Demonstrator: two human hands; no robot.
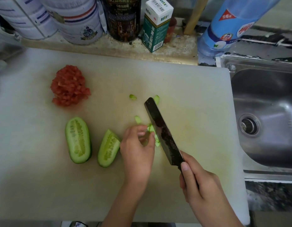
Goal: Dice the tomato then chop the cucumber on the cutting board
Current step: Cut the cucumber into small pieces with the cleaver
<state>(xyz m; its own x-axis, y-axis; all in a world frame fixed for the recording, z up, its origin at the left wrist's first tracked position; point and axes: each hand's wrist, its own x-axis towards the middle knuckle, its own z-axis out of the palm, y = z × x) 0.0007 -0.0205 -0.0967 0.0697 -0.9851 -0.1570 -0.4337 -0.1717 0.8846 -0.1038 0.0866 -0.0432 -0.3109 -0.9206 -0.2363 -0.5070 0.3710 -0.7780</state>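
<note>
A heap of diced tomato (69, 86) lies at the back left of the white cutting board (191, 99). Two cucumber pieces rest cut side up: a half (78, 140) and a smaller wedge (108, 149). My left hand (138, 149) curls its fingers on a thin cucumber strip (152, 131), mostly hidden under the fingers. My right hand (199, 182) grips the handle of a dark cleaver (163, 132), whose blade stands against the strip's right side. Loose cucumber slices (133, 97) lie beyond the blade tip.
Tins (76, 22), a dark can (123, 18), a green and white carton (156, 25) and a blue bottle (230, 25) line the ledge behind the board. A steel sink (264, 115) adjoins the board's right edge.
</note>
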